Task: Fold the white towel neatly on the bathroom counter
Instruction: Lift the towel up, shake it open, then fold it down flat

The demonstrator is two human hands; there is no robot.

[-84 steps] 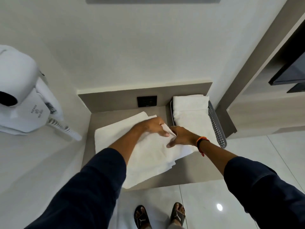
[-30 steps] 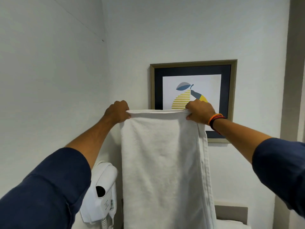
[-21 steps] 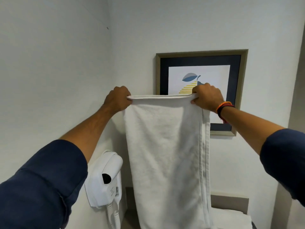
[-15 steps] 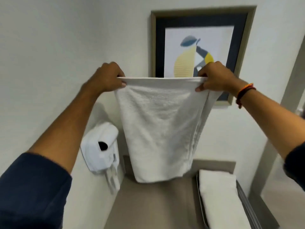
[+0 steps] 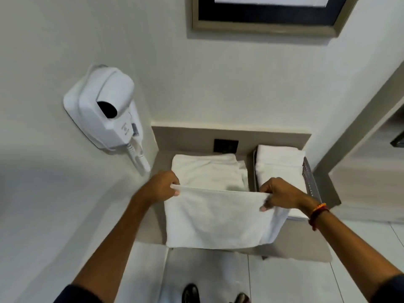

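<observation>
Item 1: my left hand (image 5: 162, 186), closed, pinching the left end of the raised top edge of the white towel (image 5: 220, 217).

Item 2: my right hand (image 5: 278, 194), closed, thumb under and fingers over the right end of the same edge; red-and-orange thread bracelet (image 5: 318, 213) on that wrist.

Item 3: the white towel, one piece. Its far part lies flat on the counter (image 5: 306, 248) against the back ledge; its near part hangs from the edge stretched between my hands, and its lower edge overhangs the counter's front rim. The right side shows doubled layers.

Item 4: grey tray (image 5: 310, 182), just right of the towel, holding a second folded white towel (image 5: 279, 165).

Item 5: dark wall socket (image 5: 225, 146) in the back ledge, behind the towel.

Item 6: white wall-mounted hair dryer (image 5: 105, 110), left wall, cord hanging towards the counter corner.

Item 7: framed picture (image 5: 262, 16), lower edge only, above the counter.

Item 8: tiled floor, my feet (image 5: 192, 293) below the counter edge.
</observation>
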